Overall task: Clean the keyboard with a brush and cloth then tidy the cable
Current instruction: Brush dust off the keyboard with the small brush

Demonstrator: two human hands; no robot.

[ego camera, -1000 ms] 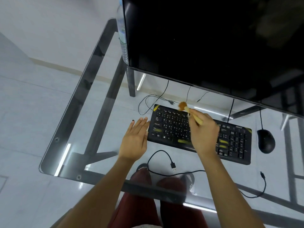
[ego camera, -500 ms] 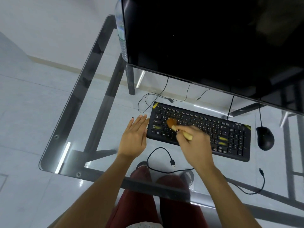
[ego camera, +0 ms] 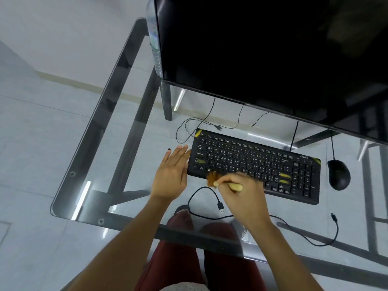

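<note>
1. Two hands are seen: the brush (ego camera: pixel 222 182) is gripped by the right hand (ego camera: pixel 244 198), bristles at the near left edge of the keyboard (ego camera: pixel 255 164).
2. The left hand (ego camera: pixel 171 173) is laid flat on the counter (ego camera: pixel 100 164), fingers (ego camera: pixel 180 151) spread narrowly, touching the keyboard's left end.
3. A cable (ego camera: pixel 210 216) lies nearer.

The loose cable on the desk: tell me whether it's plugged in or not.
Unplugged. The cable lies loose on the glass, its USB plug free in front of the keyboard, its other end also bare.

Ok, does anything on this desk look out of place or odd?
Yes: a loose black cable sprawls across the glass desk in front of the keyboard, both plugs unconnected. The keyboard also carries yellowish smears.
</note>
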